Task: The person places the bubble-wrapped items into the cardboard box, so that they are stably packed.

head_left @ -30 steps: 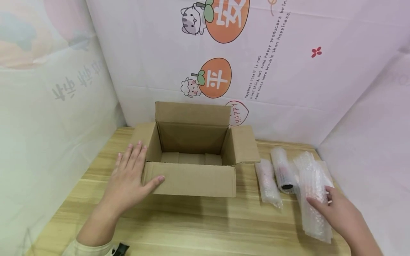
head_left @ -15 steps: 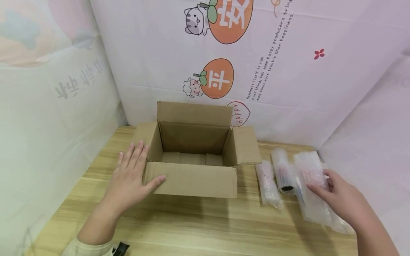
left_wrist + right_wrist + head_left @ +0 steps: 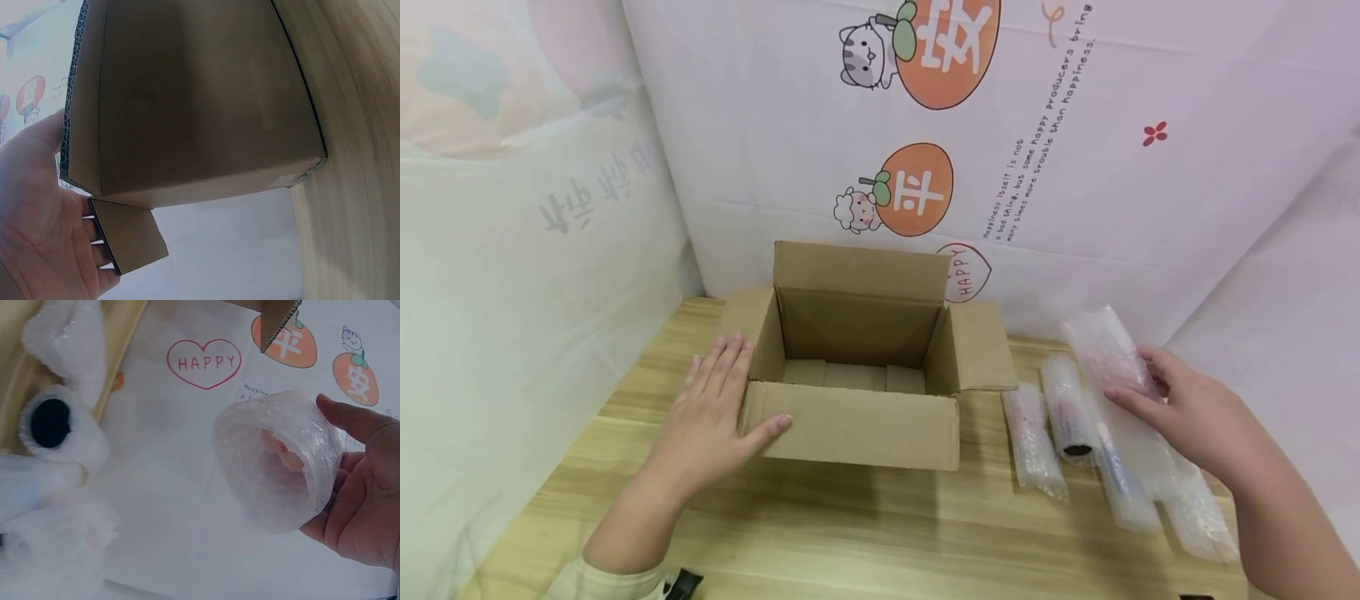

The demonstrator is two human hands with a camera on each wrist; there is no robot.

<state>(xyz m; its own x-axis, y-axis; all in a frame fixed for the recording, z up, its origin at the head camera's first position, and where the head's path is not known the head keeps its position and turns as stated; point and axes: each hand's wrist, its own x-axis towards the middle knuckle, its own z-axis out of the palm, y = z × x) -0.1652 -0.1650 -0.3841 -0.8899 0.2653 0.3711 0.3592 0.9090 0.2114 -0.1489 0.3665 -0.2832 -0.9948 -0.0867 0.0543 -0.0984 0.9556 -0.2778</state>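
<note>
My left hand [image 3: 707, 421] rests with straight fingers on the left flap of an open cardboard box [image 3: 853, 427], its thumb over the front flap. In the left wrist view, the fingers lie behind a small flap [image 3: 128, 234]. On the right, my right hand [image 3: 1187, 408] grips a bubble-wrapped roll [image 3: 1103, 346], raised above the other wrapped packages. Seen from the right wrist, thumb and fingers curl round the roll [image 3: 262, 509]; its near end gapes, with something pinkish inside. The box's visible floor is bare cardboard.
Right of the box lie more bubble-wrapped packages: a slim one [image 3: 1033, 442], one with a dark round end [image 3: 1067, 404], one with blue inside [image 3: 1123, 487] and one at the table's right edge [image 3: 1204, 518]. Printed white sheets [image 3: 1075, 275] enclose the wooden table [image 3: 820, 533].
My right hand has lifted the bubble-wrapped roll up and away from the packages, uncovering those beneath it. My left hand has stayed on the box.
</note>
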